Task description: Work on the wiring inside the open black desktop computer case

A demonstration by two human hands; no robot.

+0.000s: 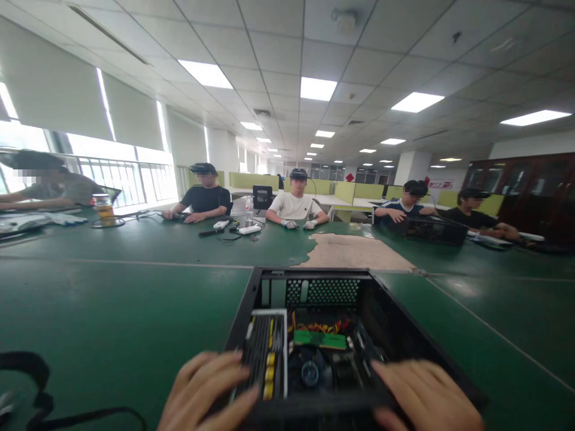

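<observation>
An open black computer case (314, 407) lies on the green table in front of me, its inside facing up. My left hand (209, 389) holds its near left corner, with the fingers reaching over the side by the power supply (279, 353). At the near right corner, my right hand (426, 395) grips the case with fingers over the edge. Both hands are slightly blurred. Within the case are a green memory module (320, 340), a round CPU fan (309, 372) and red and yellow wires (332, 327).
A black strap or cable (27, 371) lies at the near left. Across the table, a bare tan patch (354, 251) shows in the covering. Several people sit beyond, one behind another black case (435, 230). Adapters and cables (233, 228) and a jar (104, 209) stand farther left.
</observation>
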